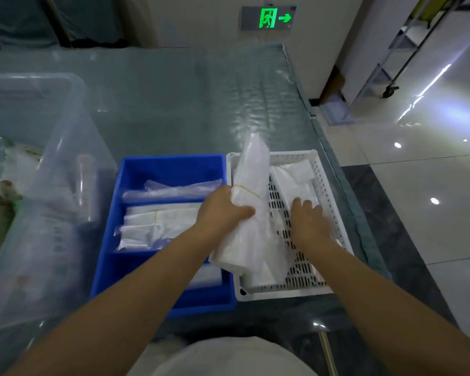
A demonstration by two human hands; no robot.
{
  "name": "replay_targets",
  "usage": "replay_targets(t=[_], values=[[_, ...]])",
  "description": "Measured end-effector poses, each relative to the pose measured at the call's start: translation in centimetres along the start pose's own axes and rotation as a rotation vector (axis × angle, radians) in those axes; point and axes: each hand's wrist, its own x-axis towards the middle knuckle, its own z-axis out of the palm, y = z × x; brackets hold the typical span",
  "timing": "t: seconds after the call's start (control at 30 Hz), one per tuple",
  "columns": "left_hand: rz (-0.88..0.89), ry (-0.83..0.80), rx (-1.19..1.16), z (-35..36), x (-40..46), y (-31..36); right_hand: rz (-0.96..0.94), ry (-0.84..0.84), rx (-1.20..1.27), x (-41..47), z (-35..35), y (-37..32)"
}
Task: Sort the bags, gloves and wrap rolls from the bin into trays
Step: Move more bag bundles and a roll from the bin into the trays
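At the far left a large clear plastic bin (38, 164) runs off the frame edge; its cloudy walls blur the contents, so only a printed green-and-brown packet and some pale film-like shapes can be made out inside. Just right of it, a blue divided tray (171, 169) sits on the tabletop (174, 104), which is covered in a wrinkled clear sheet. The tray's far compartment holds clear bags lying crosswise, the middle one a stack of white packets also lying left to right; the near compartment is largely hidden behind the left forearm, and only a pale blurred packet shows there. The left hand (223, 210) is closed around the middle of a bundle of white plastic bags (248, 191), thumb across the front, beside a thin yellow rubber band that rings the bundle. The bundle's long axis runs near-to-far, tilted, its far end raised and pointing away over the back rim of the white perforated tray (323, 185), its near end low at that tray's front-left corner. The right hand (308, 221) lies with fingers spread loosely, palm down, on flat white bags (296, 175) in the tray's right half; whether it pinches any is not visible.
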Motion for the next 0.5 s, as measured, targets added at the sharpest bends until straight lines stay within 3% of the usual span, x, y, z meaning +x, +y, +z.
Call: replay_targets(t=[0.37, 0.5], values=[[-0.092, 0.004, -0.089, 12.3, 2.0, -0.3, 0.069, 0.154, 0.443, 0.0, -2.3, 5.1], [-0.129, -0.042, -0.064, 14.2, 2.4, -0.6, 0.095, 0.175, 0.492, 0.1, -1.7, 5.9]])
